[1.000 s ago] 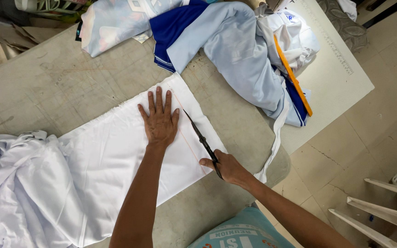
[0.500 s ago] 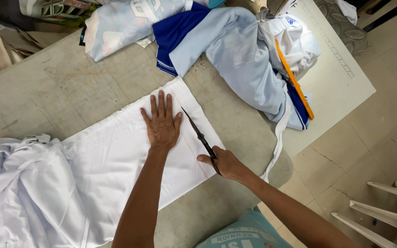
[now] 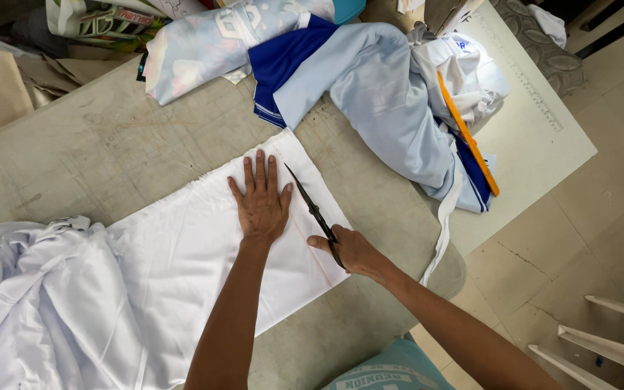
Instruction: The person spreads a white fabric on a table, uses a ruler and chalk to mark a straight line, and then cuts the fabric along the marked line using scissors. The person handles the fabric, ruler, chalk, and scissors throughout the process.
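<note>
**Scissors laid along the edge of the white cloth**

A sheet of white fabric is being pressed flat on the grey bench by the left hand, palm down with fingers spread and nothing gripped. Black scissors are being gripped at the handle end by the right hand, closed around them. Their long axis is lying diagonally, tips pointing up and to the left, away from the person, just beside the left thumb and near the cloth's right edge. Light-blue and dark-blue garments are being kept in a heap at the far side.
</note>
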